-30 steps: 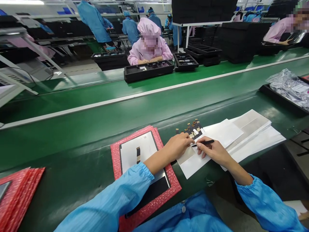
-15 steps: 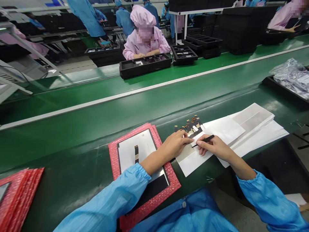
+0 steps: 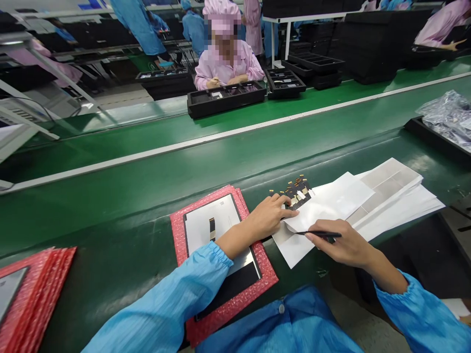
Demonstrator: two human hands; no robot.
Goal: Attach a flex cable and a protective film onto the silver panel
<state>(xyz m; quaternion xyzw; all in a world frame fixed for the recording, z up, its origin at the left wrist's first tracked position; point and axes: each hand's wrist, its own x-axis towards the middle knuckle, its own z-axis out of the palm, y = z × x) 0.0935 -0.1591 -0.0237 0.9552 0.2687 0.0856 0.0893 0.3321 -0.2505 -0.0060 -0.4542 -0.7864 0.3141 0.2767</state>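
In my right hand (image 3: 340,240) I grip slim black tweezers (image 3: 329,234), held almost level. Their tip meets the near left edge of a white sheet (image 3: 320,211), which curls up there from the paper beneath (image 3: 294,252). My left hand (image 3: 274,214) rests with fingertips pressed down at the sheet's left side, fingers stretched and holding nothing. Just beyond those fingers lies a cluster of black flex cables (image 3: 302,189) with gold ends. Under my left forearm, a flat display panel (image 3: 198,220) with one flex cable (image 3: 212,228) on it lies on pink bubble wrap (image 3: 178,240).
More white sheets (image 3: 399,203) are stacked to the right. Red bubble-wrap pouches (image 3: 51,289) pile up at far left. Clear plastic bags (image 3: 445,115) fill a black tray at the right. Across the green bench, a person in pink works over a black tray (image 3: 226,103).
My right hand has shifted right and toward me, and the tweezers lie flatter. The white sheet's near edge is now lifted and curled. My left hand stays nearly in place; the view has shifted slightly.
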